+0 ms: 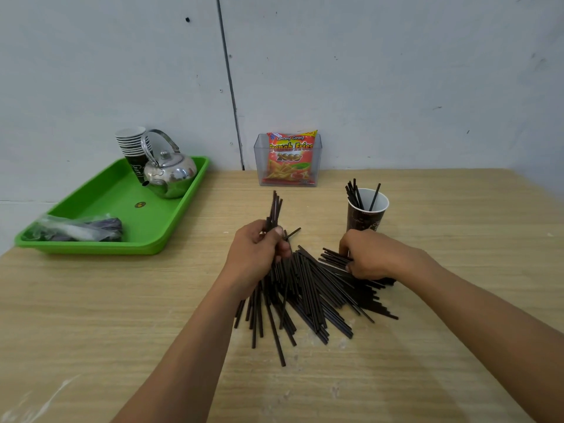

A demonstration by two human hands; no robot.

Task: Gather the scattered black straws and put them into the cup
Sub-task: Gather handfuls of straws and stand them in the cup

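- Black straws, a small bundle, stand clamped between the thumb and curled fingers of the left hand; the upper ends fan above the fist, apparently so that the bundle can be tipped into the cup in one move.
- Right hand lies palm-down on the far right edge of the loose pile. Its fingers are curled onto several straws; whether they pinch or only press them cannot be determined, as the fingertips are hidden beneath the hand.
- Paper cup stands upright just behind the right hand and already holds a few straws. Most of the straws remain fanned on the wooden table between the two forearms.
- Further out: a green tray with a kettle, stacked cups and a wrapped item too blurred to identify; a clear holder with a snack packet.
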